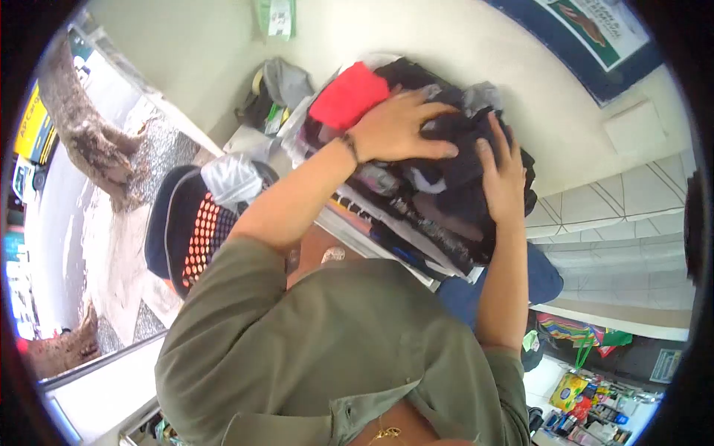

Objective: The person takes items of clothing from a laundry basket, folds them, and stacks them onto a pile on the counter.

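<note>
A heap of mostly black folded clothes (439, 215) is piled against the wall in front of me. My left hand (401, 128) lies palm down on top of it, fingers and thumb spread, beside a bright red folded cloth (348, 95). On the pile's right side my right hand (503, 175) rests with its fingers stretched over dark fabric (467, 152). Between the two hands this black fabric is bunched up; neither hand visibly grips it. The undersides of both hands are hidden against the cloth.
Left of the pile stand a dark bag with orange dots (197, 241) and a clear plastic bag (234, 181). A grey bag (286, 82) sits by the wall. White curtains (617, 245) hang at right, above several bottles and packets (587, 405). A street shows at far left.
</note>
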Motion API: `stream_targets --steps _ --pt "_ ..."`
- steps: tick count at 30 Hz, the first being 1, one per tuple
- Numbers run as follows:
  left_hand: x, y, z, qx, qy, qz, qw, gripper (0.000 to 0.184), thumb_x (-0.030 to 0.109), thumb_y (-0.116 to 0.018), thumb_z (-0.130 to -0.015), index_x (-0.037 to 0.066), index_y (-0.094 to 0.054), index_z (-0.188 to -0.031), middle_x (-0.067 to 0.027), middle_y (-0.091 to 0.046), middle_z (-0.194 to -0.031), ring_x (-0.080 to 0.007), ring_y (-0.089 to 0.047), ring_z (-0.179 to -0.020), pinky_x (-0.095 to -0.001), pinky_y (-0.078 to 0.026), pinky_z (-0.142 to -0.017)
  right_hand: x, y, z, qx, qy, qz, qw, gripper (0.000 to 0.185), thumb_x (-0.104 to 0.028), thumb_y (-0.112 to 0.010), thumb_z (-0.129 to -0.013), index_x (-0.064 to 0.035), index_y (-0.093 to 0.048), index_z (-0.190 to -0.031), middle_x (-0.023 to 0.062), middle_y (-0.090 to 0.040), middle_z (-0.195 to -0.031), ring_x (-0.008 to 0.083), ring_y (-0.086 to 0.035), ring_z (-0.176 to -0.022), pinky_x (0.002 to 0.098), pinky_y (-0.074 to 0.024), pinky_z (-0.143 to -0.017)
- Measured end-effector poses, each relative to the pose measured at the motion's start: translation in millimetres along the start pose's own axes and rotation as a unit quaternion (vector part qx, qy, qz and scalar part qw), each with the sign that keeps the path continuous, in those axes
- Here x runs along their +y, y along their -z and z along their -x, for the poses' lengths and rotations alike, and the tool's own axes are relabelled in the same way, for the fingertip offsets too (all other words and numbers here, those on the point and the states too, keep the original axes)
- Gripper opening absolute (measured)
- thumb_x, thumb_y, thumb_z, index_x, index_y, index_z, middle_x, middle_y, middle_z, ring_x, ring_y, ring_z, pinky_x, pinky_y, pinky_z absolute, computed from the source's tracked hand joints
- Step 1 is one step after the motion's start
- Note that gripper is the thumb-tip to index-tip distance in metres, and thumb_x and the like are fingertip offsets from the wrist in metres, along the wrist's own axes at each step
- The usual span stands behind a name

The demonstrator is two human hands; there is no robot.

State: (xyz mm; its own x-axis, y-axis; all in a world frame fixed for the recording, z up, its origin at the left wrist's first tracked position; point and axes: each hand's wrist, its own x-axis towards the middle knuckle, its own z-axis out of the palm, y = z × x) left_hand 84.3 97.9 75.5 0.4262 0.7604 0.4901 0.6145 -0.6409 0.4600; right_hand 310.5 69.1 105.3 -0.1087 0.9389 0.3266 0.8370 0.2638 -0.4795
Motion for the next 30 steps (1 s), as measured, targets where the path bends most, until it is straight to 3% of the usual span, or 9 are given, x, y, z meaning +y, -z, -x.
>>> stream_targets --steps 5,9,12,14,16,20,24,28,30 --pt "8 14 -7 0.039 0.018 0.016 0.999 0.075 0.061 -0.067 -0.077 0.018 -0.049 -0.137 -0.0297 -0.046 -0.135 -0.0416 -0.044 -0.127 -0.0458 -0.034 -0.108 3 5 -14 -0.024 -0.007 -0.07 0.997 0.058 -0.056 -0.049 -0.091 -0.0289 -0.045 -0.142 0.0243 -0.032 -0.149 0.0415 -0.03 -0.139 0.0487 -0.0288 -0.11" --pt "22 38 -4 0.119 -0.015 -0.062 0.991 0.08 0.061 -0.069 -0.075 0.02 -0.046 -0.14 -0.0328 -0.041 -0.138 -0.0448 -0.045 -0.126 -0.0447 -0.038 -0.106 1 16 -16 -0.014 -0.005 -0.03 0.999 0.064 -0.058 -0.048 -0.092 -0.0237 -0.04 -0.145 0.026 -0.027 -0.151 0.0406 -0.023 -0.142 0.0453 -0.0259 -0.112" --pt "26 72 6 0.147 -0.026 -0.062 0.987 0.077 0.056 -0.066 -0.08 0.015 -0.044 -0.141 -0.0324 -0.041 -0.138 -0.0447 -0.038 -0.131 -0.0431 -0.033 -0.11 -3 35 -11 0.027 0.022 -0.066 0.997 0.064 -0.055 -0.047 -0.094 -0.02 -0.039 -0.146 0.0234 -0.027 -0.153 0.0358 -0.02 -0.144 0.0427 -0.0234 -0.113" --pt "15 91 23 0.196 -0.015 -0.038 0.98 0.078 0.067 -0.062 -0.077 0.02 -0.048 -0.138 -0.0337 -0.04 -0.139 -0.048 -0.043 -0.126 -0.0472 -0.038 -0.105 -13 52 2 0.052 0.059 -0.122 0.989 0.061 -0.048 -0.046 -0.097 -0.0128 -0.039 -0.146 0.0191 -0.03 -0.153 0.0304 -0.02 -0.145 0.0404 -0.0217 -0.114" --pt "15 119 56 0.203 0.009 -0.015 0.979 0.069 0.054 -0.064 -0.084 0.015 -0.048 -0.138 -0.0283 -0.044 -0.138 -0.0404 -0.041 -0.131 -0.0436 -0.035 -0.107 -11 66 20 0.081 0.119 -0.124 0.982 0.056 -0.042 -0.046 -0.099 -0.0086 -0.042 -0.143 0.0151 -0.035 -0.151 0.027 -0.025 -0.143 0.0405 -0.0227 -0.113" --pt "-51 150 139 0.259 0.136 -0.031 0.956 0.061 0.043 -0.066 -0.086 0.011 -0.051 -0.135 -0.0194 -0.053 -0.134 -0.032 -0.049 -0.125 -0.0391 -0.038 -0.105 -8 74 58 0.112 0.118 -0.178 0.97 0.046 -0.031 -0.048 -0.099 -0.0037 -0.049 -0.136 0.0136 -0.043 -0.146 0.026 -0.035 -0.137 0.0394 -0.0273 -0.11" --pt "-101 127 246 0.371 0.369 -0.069 0.849 0.05 0.029 -0.07 -0.082 0.005 -0.059 -0.124 -0.0204 -0.062 -0.121 -0.0333 -0.058 -0.113 -0.0353 -0.046 -0.094 -11 69 74 0.155 0.117 -0.166 0.967 0.04 -0.026 -0.05 -0.098 -0.0028 -0.056 -0.13 0.0131 -0.048 -0.142 0.0261 -0.042 -0.133 0.0371 -0.03 -0.108" --pt "-154 39 355 0.26 0.514 -0.166 0.801 0.05 0.024 -0.075 -0.07 0.007 -0.058 -0.114 -0.0215 -0.062 -0.112 -0.0377 -0.059 -0.105 -0.0436 -0.049 -0.089 -17 56 80 0.173 0.113 -0.201 0.957 0.032 -0.019 -0.055 -0.095 -0.0007 -0.061 -0.121 0.0143 -0.052 -0.138 0.0253 -0.046 -0.129 0.0359 -0.0325 -0.106" --pt "-152 -3 357 0.233 0.632 -0.187 0.715 0.068 0.027 -0.081 -0.063 0.012 -0.051 -0.122 -0.0221 -0.058 -0.114 -0.0395 -0.058 -0.106 -0.0467 -0.048 -0.091 -19 47 81 0.173 0.11 -0.216 0.955 0.029 -0.015 -0.056 -0.094 0.0007 -0.062 -0.118 0.0156 -0.053 -0.136 0.0258 -0.048 -0.126 0.0359 -0.0335 -0.105"
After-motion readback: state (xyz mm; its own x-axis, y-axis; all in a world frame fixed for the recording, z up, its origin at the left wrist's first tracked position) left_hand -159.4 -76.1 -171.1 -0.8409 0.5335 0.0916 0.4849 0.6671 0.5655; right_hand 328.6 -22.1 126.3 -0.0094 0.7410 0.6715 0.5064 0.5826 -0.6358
